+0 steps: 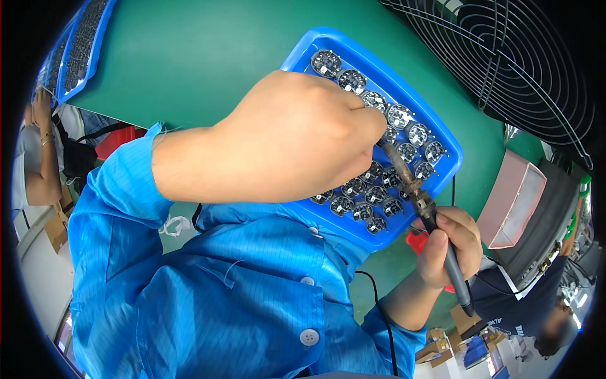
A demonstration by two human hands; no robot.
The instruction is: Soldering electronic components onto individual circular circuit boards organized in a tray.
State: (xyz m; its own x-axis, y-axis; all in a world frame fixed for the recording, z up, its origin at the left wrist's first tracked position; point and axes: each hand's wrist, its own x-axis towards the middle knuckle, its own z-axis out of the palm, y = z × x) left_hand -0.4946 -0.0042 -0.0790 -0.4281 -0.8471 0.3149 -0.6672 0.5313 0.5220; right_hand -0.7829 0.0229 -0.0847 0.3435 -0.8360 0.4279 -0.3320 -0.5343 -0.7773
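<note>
My right hand [454, 243] grips the dark handle of a soldering iron [427, 213]. The iron slants up and left, and its tip ends close by my left fingers. Above the blue tray [452, 149], my left hand [297, 136] is closed, knuckles up; what its fingers pinch is hidden beneath it. Rows of small round circuit boards [399, 116] with metal pins lie in the tray. My left hand covers part of the rows and part of the tray's left side.
The tray sits on a green table [202, 57]. A black wire fan guard [499, 60] stands at the upper right, a pink box [508, 199] below it. Blue bins [79, 50] of small dark parts are at the upper left. Other people are at both sides; a black cable hangs by my right arm.
</note>
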